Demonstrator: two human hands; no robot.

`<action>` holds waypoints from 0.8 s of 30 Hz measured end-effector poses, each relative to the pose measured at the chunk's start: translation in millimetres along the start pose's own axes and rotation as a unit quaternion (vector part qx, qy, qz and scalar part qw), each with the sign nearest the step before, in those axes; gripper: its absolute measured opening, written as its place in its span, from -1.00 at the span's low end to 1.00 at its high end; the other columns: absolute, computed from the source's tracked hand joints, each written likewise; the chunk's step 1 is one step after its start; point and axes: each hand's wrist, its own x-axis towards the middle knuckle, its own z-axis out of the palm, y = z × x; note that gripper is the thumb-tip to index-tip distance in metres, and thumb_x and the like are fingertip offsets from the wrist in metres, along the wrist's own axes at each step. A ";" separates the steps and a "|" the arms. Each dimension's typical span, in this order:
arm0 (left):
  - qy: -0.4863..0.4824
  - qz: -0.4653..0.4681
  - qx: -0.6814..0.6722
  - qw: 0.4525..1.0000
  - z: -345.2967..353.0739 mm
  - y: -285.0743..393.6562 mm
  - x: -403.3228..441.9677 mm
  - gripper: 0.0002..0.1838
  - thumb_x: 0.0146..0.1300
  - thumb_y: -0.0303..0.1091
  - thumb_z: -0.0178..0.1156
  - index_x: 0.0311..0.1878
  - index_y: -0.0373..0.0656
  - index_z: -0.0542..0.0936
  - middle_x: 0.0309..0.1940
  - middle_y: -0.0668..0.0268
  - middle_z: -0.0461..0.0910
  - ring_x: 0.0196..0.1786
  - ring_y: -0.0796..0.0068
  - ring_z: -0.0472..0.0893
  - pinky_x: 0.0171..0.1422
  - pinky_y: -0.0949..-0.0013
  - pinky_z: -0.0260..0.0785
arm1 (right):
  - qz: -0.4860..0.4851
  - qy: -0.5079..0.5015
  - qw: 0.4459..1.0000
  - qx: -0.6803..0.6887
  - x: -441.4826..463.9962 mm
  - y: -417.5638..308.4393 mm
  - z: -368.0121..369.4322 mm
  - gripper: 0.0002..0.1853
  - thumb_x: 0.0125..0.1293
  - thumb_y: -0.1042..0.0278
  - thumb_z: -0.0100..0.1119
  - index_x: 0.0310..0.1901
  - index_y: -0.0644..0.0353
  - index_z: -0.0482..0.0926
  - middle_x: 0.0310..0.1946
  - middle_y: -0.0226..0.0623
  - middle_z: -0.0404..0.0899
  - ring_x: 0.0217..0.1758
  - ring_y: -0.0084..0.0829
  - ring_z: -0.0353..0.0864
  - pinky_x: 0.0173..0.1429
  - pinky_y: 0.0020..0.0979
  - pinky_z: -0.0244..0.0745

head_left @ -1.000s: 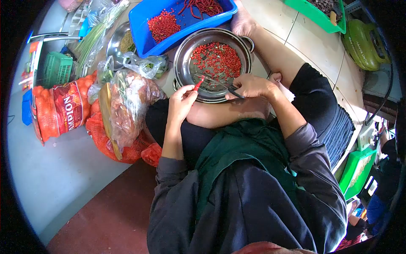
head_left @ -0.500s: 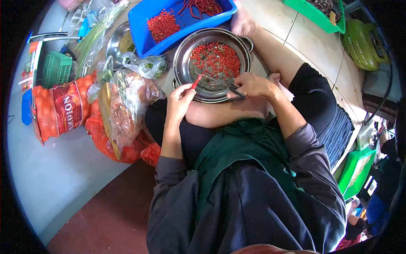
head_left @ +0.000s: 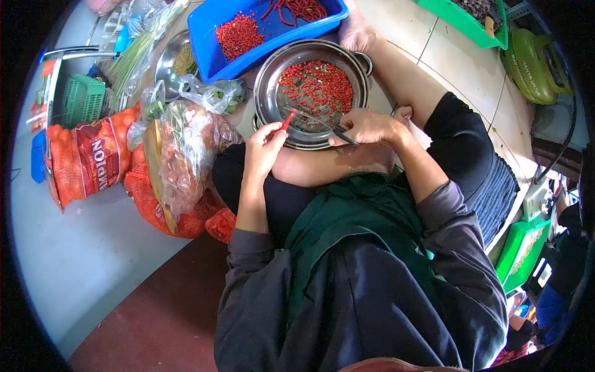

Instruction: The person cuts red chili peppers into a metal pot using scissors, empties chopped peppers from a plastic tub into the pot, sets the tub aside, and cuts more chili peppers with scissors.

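Note:
My left hand (head_left: 265, 142) pinches a red chili (head_left: 287, 119) upright over the near rim of a steel pot (head_left: 263, 111). In my right hand (head_left: 369, 127) is a knife (head_left: 344, 135) with a black handle, its thin blade pointing left and its tip close to the chili's upper end. Cut red chili pieces (head_left: 316, 87) lie in the pot, mostly on its far and right side. Both hands are above my folded leg, at the pot's near edge.
Behind the pot stands a blue basin (head_left: 211, 68) with chopped and whole red chilies. To the left are a steel bowl (head_left: 166, 71), plastic bags (head_left: 192, 136) and red net sacks (head_left: 93, 155). A green gas cylinder (head_left: 527, 68) and green tray (head_left: 462, 22) are at right.
The knife and my right hand have shifted very slightly, with the handle a little lower. My left hand keeps the chili in nearly the same place.

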 end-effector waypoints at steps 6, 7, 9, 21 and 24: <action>0.001 0.028 0.035 0.999 0.9 -6.8 1.6 -0.77 0.19 -0.47 0.17 -0.07 -0.30 0.58 -0.40 0.37 0.59 -0.47 0.74 0.42 -0.40 0.63 0.26 | -0.035 0.029 0.999 -0.019 4.2 3.8 3.7 -0.33 -0.08 -0.32 0.28 -0.58 0.35 0.52 -0.68 -0.20 0.45 -0.53 -0.42 0.44 -0.44 -0.28 0.25; 0.001 0.028 0.033 0.999 0.9 -7.7 2.0 -0.77 0.19 -0.47 0.17 -0.07 -0.29 0.58 -0.40 0.38 0.59 -0.47 0.75 0.42 -0.40 0.64 0.26 | -0.035 0.034 0.999 -0.012 3.1 3.1 3.3 -0.33 -0.07 -0.31 0.28 -0.57 0.35 0.52 -0.68 -0.19 0.44 -0.53 -0.41 0.44 -0.44 -0.27 0.25; 0.002 0.028 0.030 0.999 0.4 -8.2 2.6 -0.77 0.19 -0.47 0.17 -0.07 -0.29 0.58 -0.41 0.38 0.59 -0.47 0.75 0.41 -0.40 0.64 0.25 | -0.035 0.044 0.998 0.003 -0.3 1.3 1.3 -0.35 -0.06 -0.28 0.28 -0.57 0.36 0.52 -0.68 -0.17 0.44 -0.53 -0.39 0.44 -0.43 -0.25 0.26; 0.006 0.011 0.004 1.000 2.1 1.1 -1.2 -0.77 0.20 -0.47 0.17 -0.08 -0.29 0.58 -0.40 0.37 0.60 -0.43 0.72 0.44 -0.34 0.62 0.29 | -0.037 0.009 0.999 -0.011 2.0 2.0 5.9 -0.31 -0.03 -0.32 0.25 -0.57 0.37 0.50 -0.71 -0.16 0.38 -0.55 -0.39 0.40 -0.42 -0.27 0.24; 0.003 0.004 0.021 1.000 3.2 2.2 -2.9 -0.76 0.18 -0.46 0.20 -0.09 -0.31 0.59 -0.38 0.35 0.60 -0.36 0.68 0.50 -0.23 0.59 0.34 | -0.046 0.026 0.999 -0.006 1.4 -0.3 4.9 -0.33 -0.03 -0.28 0.27 -0.56 0.37 0.51 -0.70 -0.15 0.41 -0.54 -0.37 0.43 -0.41 -0.26 0.26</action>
